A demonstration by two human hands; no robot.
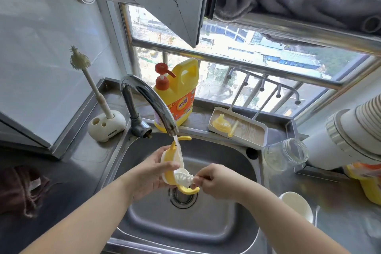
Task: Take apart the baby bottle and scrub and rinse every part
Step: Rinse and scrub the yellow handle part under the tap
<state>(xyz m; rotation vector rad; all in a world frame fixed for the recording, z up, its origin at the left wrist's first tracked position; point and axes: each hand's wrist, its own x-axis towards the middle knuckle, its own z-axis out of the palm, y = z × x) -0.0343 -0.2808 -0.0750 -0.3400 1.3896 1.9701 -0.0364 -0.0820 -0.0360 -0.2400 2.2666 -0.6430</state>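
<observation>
Home kitchen: steel sink, tap, dish soap jug, window.

The left hand covers much of the yellow handle collar, so its far side is hidden. The right hand hides the handle of the small brush inside its grip. The clear bottle is blurred. The label on the yellow soap jug is too small to read. The orange pack is cut off by the right edge.
</observation>
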